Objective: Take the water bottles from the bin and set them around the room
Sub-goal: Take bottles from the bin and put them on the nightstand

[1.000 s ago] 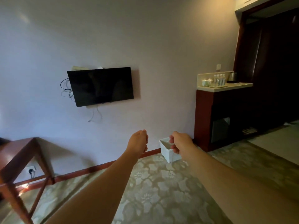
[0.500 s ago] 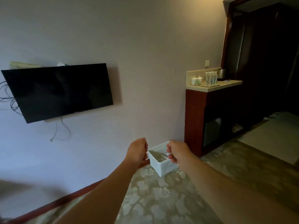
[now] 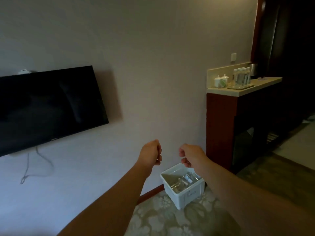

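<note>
A white plastic bin (image 3: pixel 185 195) stands on the patterned carpet against the wall, beside a dark wooden cabinet. Clear water bottles (image 3: pixel 183 182) lie inside it. My left hand (image 3: pixel 150 155) is held out in front of me with curled fingers and nothing in it, above and left of the bin. My right hand (image 3: pixel 191 156) is likewise curled and bare, just above the bin's far rim. Several more water bottles (image 3: pixel 242 77) stand on a tray on the cabinet's countertop.
A black TV (image 3: pixel 47 106) hangs on the wall at left with a cable dangling below. The wooden cabinet (image 3: pixel 221 126) with a pale countertop holds cups (image 3: pixel 220 81) and a kettle (image 3: pixel 254 68). A dark doorway lies at right.
I have walked closer to the wall and the bin. The TV has slid left in view, the table has left the frame, and the bottles in the bin now show.
</note>
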{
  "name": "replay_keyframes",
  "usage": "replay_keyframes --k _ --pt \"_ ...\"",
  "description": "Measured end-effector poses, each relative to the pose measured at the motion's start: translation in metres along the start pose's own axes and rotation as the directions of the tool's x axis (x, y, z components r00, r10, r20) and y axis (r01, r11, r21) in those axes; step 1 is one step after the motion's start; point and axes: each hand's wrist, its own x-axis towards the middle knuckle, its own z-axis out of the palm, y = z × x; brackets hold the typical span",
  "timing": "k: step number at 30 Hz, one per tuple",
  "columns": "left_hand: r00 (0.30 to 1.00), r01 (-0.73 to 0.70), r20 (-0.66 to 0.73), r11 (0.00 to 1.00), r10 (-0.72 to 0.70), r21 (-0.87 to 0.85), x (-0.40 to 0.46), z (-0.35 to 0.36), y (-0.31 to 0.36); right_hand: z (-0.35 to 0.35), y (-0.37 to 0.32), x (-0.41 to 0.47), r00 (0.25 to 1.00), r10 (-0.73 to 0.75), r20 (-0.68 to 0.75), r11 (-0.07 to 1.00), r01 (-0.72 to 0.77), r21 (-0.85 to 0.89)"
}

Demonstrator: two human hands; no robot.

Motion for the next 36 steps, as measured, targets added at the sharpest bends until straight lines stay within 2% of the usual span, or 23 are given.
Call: replay_keyframes --k 9,16,26,31,36 --pt "0.997 -0.002 0.072 0.999 0.005 -0.046 0.215 0.048 0.004 0.021 -0.041 0.197 0.998 -0.003 -0.055 1.0 0.004 0.023" --pt "0.984 -0.002 0.18 0.999 0.01 -0.046 0.395 0.098 0.005 0.025 -0.081 0.352 0.992 0.028 -0.12 0.998 -0.034 -0.047" --pt "0.98 0.07 0.189 0.996 -0.057 -0.063 0.592 0.202 -0.038 -0.004 -0.077 0.566 0.993 0.075 -0.091 0.987 -0.087 -0.137" --pt "0.984 0.129 0.134 0.989 -0.118 -0.07 0.689 0.256 -0.087 -0.017 -0.045 0.692 0.998 0.049 0.047 0.979 -0.039 -0.2" --pt "0.968 0.242 0.081 0.967 -0.236 -0.079 0.765 0.295 -0.192 -0.007 0.045 0.801 0.984 0.14 0.111 0.973 -0.116 -0.2"
